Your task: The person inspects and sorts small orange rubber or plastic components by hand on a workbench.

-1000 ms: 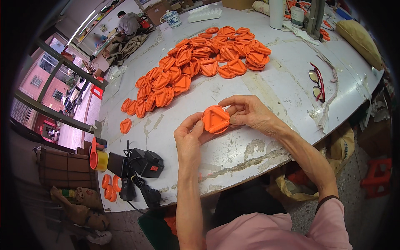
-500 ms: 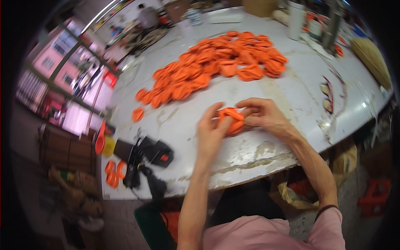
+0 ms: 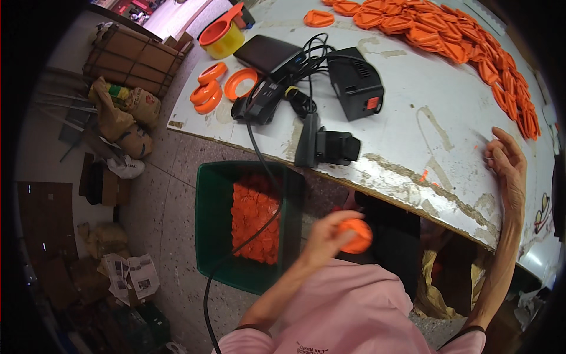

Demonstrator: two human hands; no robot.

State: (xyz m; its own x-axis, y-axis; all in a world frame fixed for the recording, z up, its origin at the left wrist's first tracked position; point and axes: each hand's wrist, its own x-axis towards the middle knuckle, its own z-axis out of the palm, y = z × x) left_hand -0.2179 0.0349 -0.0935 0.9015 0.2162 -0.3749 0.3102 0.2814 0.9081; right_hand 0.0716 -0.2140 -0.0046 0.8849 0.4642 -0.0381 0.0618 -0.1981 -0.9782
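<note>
My left hand (image 3: 330, 239) is closed around a round orange plastic piece (image 3: 356, 236), held above my lap just off the table's front edge. To its left on the floor stands a green bin (image 3: 212, 227), with many flat orange pieces (image 3: 256, 221) inside. My right hand (image 3: 507, 168) is over the table at the right, its fingers loosely bent and apart with nothing in them. Beyond it lies a large heap of similar orange pieces (image 3: 454, 38). One loose orange piece (image 3: 319, 18) sits apart from the heap's left end.
Black chargers (image 3: 356, 85) and tangled cables occupy the white table's (image 3: 407, 130) left front. Beside them are several orange rings (image 3: 206, 97) and a yellow cup (image 3: 224, 42). One cable hangs across the bin. Glasses (image 3: 541, 212) lie at far right; sacks (image 3: 138, 109) stand on the floor left.
Both hands were together over the table on one orange piece. The left has carried it off the table toward the bin; the right has let go. The view has swung left and down.
</note>
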